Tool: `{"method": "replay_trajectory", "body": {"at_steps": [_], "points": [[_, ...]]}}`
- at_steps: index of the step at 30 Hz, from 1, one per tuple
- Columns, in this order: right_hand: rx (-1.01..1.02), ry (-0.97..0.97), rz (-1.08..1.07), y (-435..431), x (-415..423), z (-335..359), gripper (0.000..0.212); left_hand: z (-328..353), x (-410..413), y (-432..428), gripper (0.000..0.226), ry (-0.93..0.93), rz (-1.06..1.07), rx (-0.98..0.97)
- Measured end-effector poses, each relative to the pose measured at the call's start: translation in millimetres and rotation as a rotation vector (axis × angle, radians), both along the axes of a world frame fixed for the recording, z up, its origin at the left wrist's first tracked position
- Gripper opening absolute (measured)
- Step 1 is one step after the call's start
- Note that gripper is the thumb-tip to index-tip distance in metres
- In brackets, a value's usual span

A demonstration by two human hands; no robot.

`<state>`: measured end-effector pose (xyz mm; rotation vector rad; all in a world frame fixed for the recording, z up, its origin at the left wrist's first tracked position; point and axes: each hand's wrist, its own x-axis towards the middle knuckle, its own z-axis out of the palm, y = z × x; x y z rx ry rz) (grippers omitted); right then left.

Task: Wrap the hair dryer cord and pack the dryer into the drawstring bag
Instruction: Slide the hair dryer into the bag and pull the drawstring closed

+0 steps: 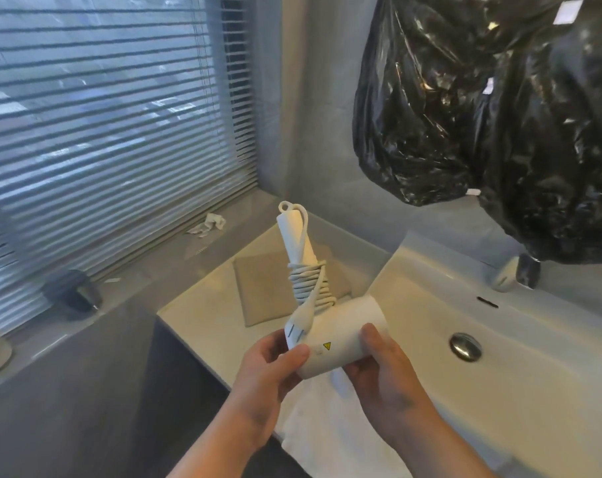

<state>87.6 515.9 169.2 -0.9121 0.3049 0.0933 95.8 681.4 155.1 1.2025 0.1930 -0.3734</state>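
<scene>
Snugly, white cord (pixel 310 284) coils the hair dryer (pixel 337 353) handle (pixel 296 232); left grip (pixel 268 370) pinches the plug (pixel 298 327), right grip (pixel 385 370) clasps the barrel (pixel 356 320).

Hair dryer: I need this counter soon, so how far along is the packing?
Done: the white cord is coiled round the handle of the white plastic hair dryer. In hand: the left hand pinches the plug against the barrel, the right hand grips the barrel. Left: the dryer is not yet in the flat beige fabric bag on the counter.
</scene>
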Motion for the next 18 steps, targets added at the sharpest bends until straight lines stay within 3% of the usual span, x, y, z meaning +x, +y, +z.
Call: {"method": "replay_trajectory", "body": {"at_steps": [4, 8, 12, 14, 18], "points": [[0.114, 0.038, -0.021, -8, 31, -11, 0.066, -4, 32, -15, 0.054, 0.012, -0.001, 0.047], [0.102, 0.052, -0.083, -23, 64, -24, 0.091, -10, 67, -33, 0.056, 0.023, -0.065, 0.099], [0.054, 0.077, -0.106, -46, 88, -38, 0.071, -18, 91, -52, 0.067, 0.015, -0.128, 0.134], [0.037, 0.089, -0.133, -51, 94, -44, 0.075, -23, 99, -58, 0.06, 0.015, -0.163, 0.164], [0.071, 0.152, -0.194, -58, 99, -56, 0.051, -30, 112, -66, 0.046, 0.047, -0.238, 0.267]]}}
